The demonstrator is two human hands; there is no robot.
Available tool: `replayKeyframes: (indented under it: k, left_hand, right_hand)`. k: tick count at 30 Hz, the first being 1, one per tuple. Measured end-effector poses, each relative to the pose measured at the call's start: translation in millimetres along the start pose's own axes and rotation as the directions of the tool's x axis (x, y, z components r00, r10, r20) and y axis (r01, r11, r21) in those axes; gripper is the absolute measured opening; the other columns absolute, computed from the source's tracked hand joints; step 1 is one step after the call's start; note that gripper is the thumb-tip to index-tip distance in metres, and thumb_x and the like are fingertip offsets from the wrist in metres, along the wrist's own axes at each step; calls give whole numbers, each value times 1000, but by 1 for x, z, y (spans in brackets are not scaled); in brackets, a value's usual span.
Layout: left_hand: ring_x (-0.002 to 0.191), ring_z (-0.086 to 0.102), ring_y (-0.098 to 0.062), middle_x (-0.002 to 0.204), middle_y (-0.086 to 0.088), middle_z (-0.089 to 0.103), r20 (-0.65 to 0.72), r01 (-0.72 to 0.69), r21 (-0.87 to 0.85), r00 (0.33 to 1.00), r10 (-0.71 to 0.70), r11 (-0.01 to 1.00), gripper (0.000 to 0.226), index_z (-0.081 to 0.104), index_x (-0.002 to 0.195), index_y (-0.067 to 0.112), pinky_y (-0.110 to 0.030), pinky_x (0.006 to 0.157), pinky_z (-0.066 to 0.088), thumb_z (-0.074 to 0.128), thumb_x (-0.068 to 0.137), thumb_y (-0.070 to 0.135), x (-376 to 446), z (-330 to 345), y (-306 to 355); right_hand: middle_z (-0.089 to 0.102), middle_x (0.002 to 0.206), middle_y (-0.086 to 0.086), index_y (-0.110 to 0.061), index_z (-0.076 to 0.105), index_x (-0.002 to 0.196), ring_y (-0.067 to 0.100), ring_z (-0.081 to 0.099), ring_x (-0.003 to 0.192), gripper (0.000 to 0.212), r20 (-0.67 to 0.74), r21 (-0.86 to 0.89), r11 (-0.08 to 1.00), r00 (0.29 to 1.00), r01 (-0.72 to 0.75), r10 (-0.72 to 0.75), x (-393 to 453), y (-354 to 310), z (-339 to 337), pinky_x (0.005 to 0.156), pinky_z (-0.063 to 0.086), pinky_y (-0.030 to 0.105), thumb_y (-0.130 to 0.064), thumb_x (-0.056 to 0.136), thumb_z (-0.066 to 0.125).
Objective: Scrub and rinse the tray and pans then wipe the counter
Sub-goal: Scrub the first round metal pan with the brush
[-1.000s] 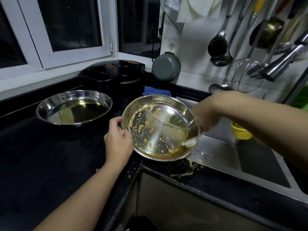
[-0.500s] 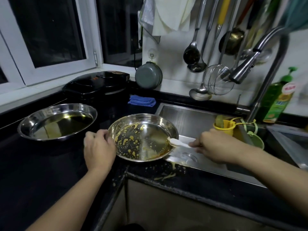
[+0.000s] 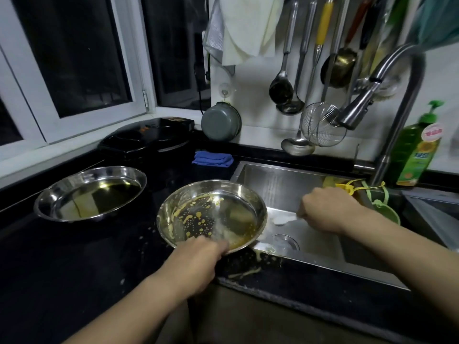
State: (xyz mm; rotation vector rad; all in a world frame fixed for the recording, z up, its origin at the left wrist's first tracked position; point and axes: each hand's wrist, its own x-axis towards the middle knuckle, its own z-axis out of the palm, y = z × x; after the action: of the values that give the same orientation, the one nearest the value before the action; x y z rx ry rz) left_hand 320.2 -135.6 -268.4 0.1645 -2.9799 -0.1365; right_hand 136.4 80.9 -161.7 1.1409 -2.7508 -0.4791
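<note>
Left hand [image 3: 198,263] clamped on near rim of dirty steel pan [image 3: 216,214]; fingers curled over the edge, pan tipped toward the sink. Pan straddling the join between black table [image 3: 62,264] and steel sink [image 3: 285,184], right rim overhanging the basin. Yellow batter-like spots and smears across pan floor and left wall; thicker brownish pool along the near right edge.

Right hand [image 3: 327,211] inside the basin, closed around a white utensil [image 3: 283,219]; pale rounded end poking out toward the pan, just beside its right rim. Exact kind of utensil hard to tell, blurred.

Second steel pan [image 3: 92,193] flat on the table to the left, well apart from the first; shallow yellowish liquid inside. Yellow drips [image 3: 246,271] on the table edge below the dirty pan.

Drain [image 3: 285,242] in sink floor, near the right hand. Folded blue cloth [image 3: 213,158] at the back of the table, beside sink corner. Black appliance [image 3: 149,135] under the window. Faucet [image 3: 387,93] arching over the sink, spray head pointing down-left. Green soap bottle [image 3: 419,150] behind faucet base. Ladles and wire skimmer [image 3: 323,125] hanging on the wall.
</note>
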Motion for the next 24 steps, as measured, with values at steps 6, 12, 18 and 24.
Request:
replayKeyframes:
  k: [6,12,18,24]
  left_hand:
    - [112,62,-20,117,11,62,7,-23,61,1000,23,998,34,51,119,40,-37,83,50,49,94,18,-15,-22,-33]
    - [78,70,-20,87,9,65,-217,-120,91,966,138,989,8,64,88,25,-33,60,55,66,95,29,-7,7,-14]
    - [63,67,-17,71,11,64,-286,-100,105,950,127,989,17,60,77,27,-28,48,46,73,87,28,-6,15,-14]
    - [66,68,-19,76,10,66,-207,-102,108,971,123,989,7,63,86,26,-29,49,43,69,89,25,-7,12,-15]
  right_hand:
    - [70,114,2,-46,69,118,27,67,102,32,-43,115,992,997,-53,58,-8,3,16,79,54,32,-34,93,52]
    - [72,117,0,-48,64,125,29,65,107,33,-90,323,945,996,55,-27,-20,-32,7,86,55,40,-40,96,51]
    - [71,121,-9,-46,65,125,23,66,108,34,-62,330,938,994,108,-92,-29,-41,13,88,56,38,-36,96,51]
    - [70,120,2,-45,63,130,30,65,102,35,-99,196,975,992,100,-82,-15,-28,12,75,50,35,-37,100,47]
